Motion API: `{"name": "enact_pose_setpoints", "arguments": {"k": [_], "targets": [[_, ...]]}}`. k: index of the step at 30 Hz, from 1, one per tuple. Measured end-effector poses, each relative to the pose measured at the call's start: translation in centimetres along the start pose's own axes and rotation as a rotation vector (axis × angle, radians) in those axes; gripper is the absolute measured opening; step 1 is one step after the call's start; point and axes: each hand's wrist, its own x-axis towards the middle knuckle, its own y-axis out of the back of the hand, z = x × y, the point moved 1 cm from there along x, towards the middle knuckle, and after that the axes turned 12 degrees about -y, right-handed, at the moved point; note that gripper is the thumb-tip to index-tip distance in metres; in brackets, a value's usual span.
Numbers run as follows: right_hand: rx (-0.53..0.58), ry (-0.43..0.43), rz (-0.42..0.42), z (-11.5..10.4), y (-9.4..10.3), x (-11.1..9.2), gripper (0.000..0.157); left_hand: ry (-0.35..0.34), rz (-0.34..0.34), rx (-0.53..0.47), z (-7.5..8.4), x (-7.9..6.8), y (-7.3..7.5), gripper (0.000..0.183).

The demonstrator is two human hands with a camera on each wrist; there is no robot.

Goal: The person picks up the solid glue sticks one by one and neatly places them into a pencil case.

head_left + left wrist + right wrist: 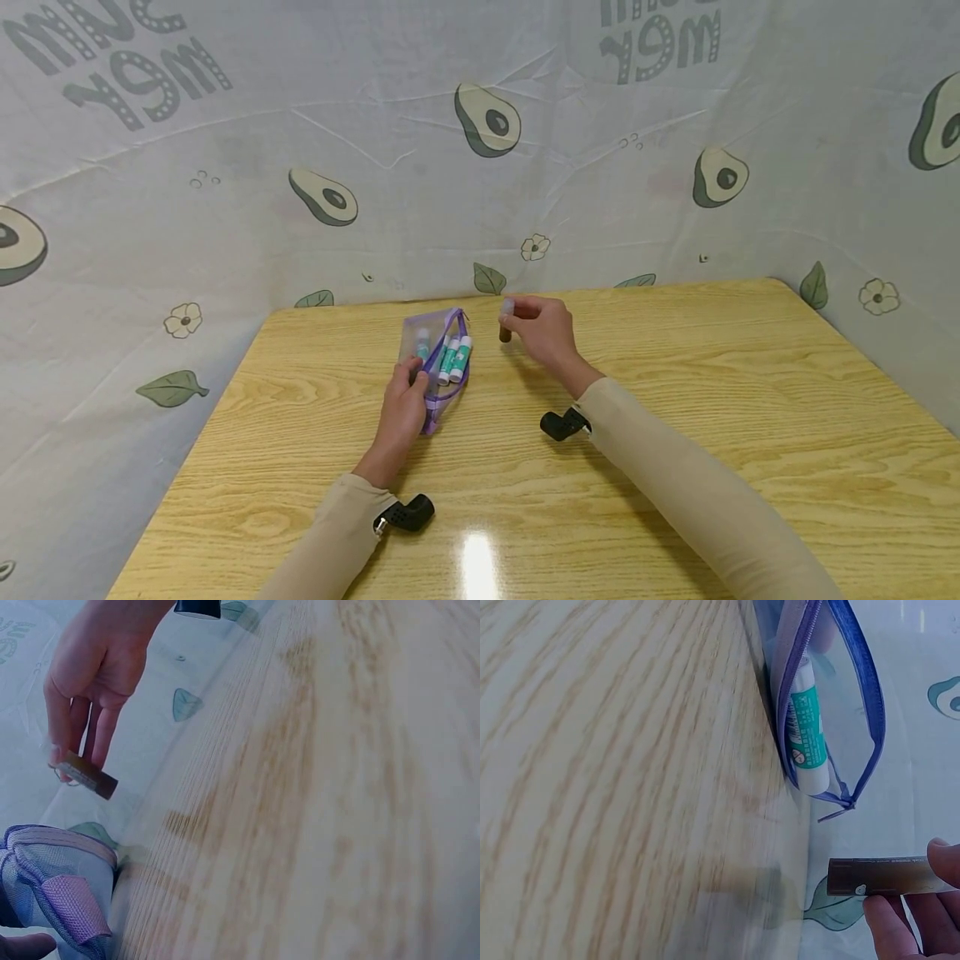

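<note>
A see-through mesh pouch [412, 332] with purple zip edging lies on the left of the table, its zip side gaping. Several white-and-teal glue sticks [461, 362] are in it; one of them [808, 731] shows at the opening in the right wrist view. My left hand [403, 406] grips the pouch by its near side, thumb over the edging. To the right of the pouch, my right hand [547, 330] pinches a small brown tube [877, 876] between thumb and fingers, its brown end [505, 335] pointing down, above the tabletop and apart from the pouch.
The wood-grain table [720, 375] reaches back to a pale printed cloth [405, 192] with avocados and leaves. Black wrist cameras [411, 512] sit at both beige sleeves [675, 467].
</note>
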Motion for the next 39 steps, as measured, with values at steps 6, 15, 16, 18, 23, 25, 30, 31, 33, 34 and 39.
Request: {"name": "enact_pose_setpoints", "arguments": {"k": [6,15,16,18,23,25,30,31,33,34,39], "targets": [[-0.006,0.010,-0.003,-0.5,-0.2,-0.1,0.039,0.011,-0.010,0.001,0.0,0.0,0.1,0.053],[-0.014,-0.001,0.003,-1.5,-0.8,-0.1,0.042,0.010,-0.014,-0.002,-0.1,0.1,0.1,0.052],[-0.016,0.000,0.003,-1.6,-0.9,-0.1,0.042,0.011,-0.013,-0.002,-0.1,0.1,0.1,0.052],[-0.015,0.004,0.001,-1.6,-1.1,-0.1,0.041,0.000,-0.006,0.000,0.0,0.0,0.1,0.052],[0.000,0.013,-0.009,-1.7,-1.5,-0.1,0.039,0.019,-0.020,0.001,-0.2,0.1,0.2,0.054],[0.002,0.016,-0.010,-1.8,-1.7,0.0,0.039,0.033,-0.029,0.000,-0.4,0.3,0.2,0.055],[-0.001,0.022,-0.006,-2.0,-2.0,0.0,0.036,0.031,-0.022,-0.007,-0.4,0.3,0.2,0.053],[0.003,0.023,-0.007,-2.1,-2.0,0.0,0.035,0.026,-0.017,-0.011,-0.3,0.3,0.2,0.053],[0.009,0.023,-0.013,-2.1,-2.1,0.0,0.036,0.013,-0.010,-0.017,-0.2,0.2,0.1,0.052],[0.013,0.023,-0.016,-2.2,-2.1,0.0,0.036,0.006,-0.008,-0.021,-0.2,0.2,0.1,0.052],[0.018,0.022,-0.028,-2.5,-2.4,-0.1,0.037,0.012,-0.008,-0.023,-0.3,0.2,0.2,0.051]]}}
